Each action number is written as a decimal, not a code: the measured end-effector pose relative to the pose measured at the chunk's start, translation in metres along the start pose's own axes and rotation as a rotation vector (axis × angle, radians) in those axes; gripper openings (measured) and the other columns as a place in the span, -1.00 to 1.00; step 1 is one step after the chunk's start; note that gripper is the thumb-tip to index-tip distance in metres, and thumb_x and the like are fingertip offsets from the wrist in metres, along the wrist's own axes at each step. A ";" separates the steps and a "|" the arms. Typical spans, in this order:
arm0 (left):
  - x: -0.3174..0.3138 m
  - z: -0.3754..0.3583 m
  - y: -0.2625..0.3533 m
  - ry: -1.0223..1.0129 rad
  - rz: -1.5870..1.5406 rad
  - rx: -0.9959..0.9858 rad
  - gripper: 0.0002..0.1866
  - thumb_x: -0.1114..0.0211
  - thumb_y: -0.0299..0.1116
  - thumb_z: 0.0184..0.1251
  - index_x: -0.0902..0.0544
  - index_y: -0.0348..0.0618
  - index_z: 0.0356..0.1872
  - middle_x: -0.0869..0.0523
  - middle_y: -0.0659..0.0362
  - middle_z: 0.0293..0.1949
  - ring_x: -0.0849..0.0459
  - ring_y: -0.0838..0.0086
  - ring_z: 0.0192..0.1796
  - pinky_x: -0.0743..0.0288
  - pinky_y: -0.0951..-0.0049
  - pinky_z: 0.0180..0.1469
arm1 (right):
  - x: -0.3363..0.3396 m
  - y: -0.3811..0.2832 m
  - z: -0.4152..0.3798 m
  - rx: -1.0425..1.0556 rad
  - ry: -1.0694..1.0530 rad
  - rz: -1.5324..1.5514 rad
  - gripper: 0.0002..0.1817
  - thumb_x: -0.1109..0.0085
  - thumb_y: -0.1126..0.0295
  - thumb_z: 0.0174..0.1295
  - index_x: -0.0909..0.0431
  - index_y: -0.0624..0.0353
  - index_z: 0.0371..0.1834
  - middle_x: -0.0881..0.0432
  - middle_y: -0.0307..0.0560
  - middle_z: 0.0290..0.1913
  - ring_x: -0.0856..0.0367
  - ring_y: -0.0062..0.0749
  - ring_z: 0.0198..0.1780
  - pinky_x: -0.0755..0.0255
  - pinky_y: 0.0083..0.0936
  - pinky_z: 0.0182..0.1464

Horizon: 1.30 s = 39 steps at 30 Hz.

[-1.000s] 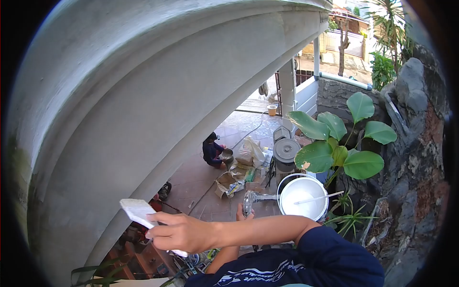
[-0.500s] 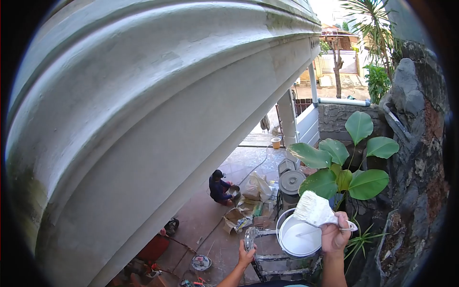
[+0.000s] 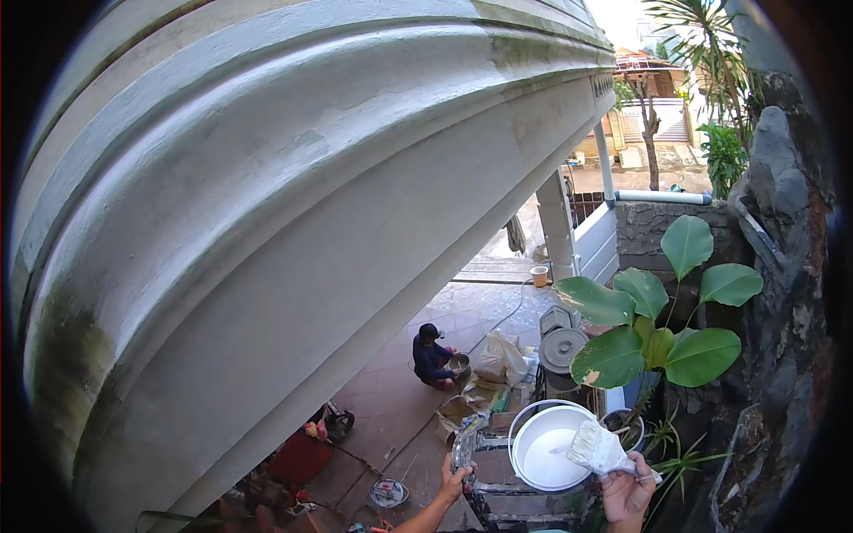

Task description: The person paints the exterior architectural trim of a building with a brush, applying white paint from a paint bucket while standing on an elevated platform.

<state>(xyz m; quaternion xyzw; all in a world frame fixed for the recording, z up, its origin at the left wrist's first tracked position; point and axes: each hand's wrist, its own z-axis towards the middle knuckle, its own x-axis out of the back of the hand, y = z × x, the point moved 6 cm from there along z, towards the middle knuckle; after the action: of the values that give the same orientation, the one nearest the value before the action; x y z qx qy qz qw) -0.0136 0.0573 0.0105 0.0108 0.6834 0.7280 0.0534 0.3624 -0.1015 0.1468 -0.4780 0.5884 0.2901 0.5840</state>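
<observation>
In my right hand (image 3: 629,487) is the handle of a wide white paintbrush (image 3: 600,449), its pale bristles over the right rim of a white bucket (image 3: 544,447). White paint lies inside the bucket, whose thin wire handle is raised along its far side. My left hand (image 3: 455,478) is wrapped round the top side of a paint-spattered ladder (image 3: 515,489), just left of the bucket. The bucket sits at the ladder's top.
A curved grey-white moulding (image 3: 293,178) spans the left and top. Below, a person (image 3: 432,357) crouches on the tiled floor near sacks (image 3: 500,357). A leafy plant (image 3: 702,358) and a rough rock wall (image 3: 773,311) stand at the right. A lidded bin (image 3: 563,350) is behind the bucket.
The brush has moved down and nearer to me, from above the bucket's far rim to its right rim. The view has shifted, so the surroundings appear further right and lower.
</observation>
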 end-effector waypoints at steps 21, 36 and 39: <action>0.000 0.000 0.000 -0.003 0.098 0.055 -0.57 -0.14 -0.45 0.04 -0.45 -0.28 0.02 -0.72 0.08 -0.33 -0.69 0.40 -0.29 -0.58 0.40 -0.19 | -0.023 -0.024 -0.010 0.129 0.106 -0.096 -0.59 -0.06 0.02 0.43 -0.51 0.20 -0.04 -0.70 0.14 -0.12 -0.75 -0.11 -0.22 -0.71 -0.23 -0.31; -0.004 -0.003 0.004 0.080 -0.014 0.010 -0.64 -0.28 -0.18 0.27 -0.52 -0.24 -0.08 -0.71 0.12 -0.37 -0.64 0.48 -0.33 -0.52 0.47 -0.22 | -0.006 -0.024 -0.003 0.121 0.224 -0.155 -0.63 -0.17 0.22 0.36 -0.46 0.12 0.16 -0.65 0.03 0.06 -0.69 -0.18 -0.01 -0.64 -0.34 -0.30; -0.004 -0.004 0.004 0.113 0.019 0.067 -0.67 -0.29 -0.19 0.29 -0.52 -0.22 -0.10 -0.70 0.14 -0.38 -0.64 0.50 -0.34 -0.52 0.48 -0.24 | -0.003 -0.023 0.000 0.090 0.149 -0.145 -0.61 -0.13 0.21 0.40 -0.45 0.12 0.21 -0.61 0.00 0.14 -0.62 -0.21 0.11 -0.60 -0.30 -0.08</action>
<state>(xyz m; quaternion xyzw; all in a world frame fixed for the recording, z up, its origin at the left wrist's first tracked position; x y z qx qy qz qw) -0.0102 0.0527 0.0148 -0.0221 0.7090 0.7048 0.0075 0.3823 -0.1091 0.1550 -0.5128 0.6065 0.1843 0.5790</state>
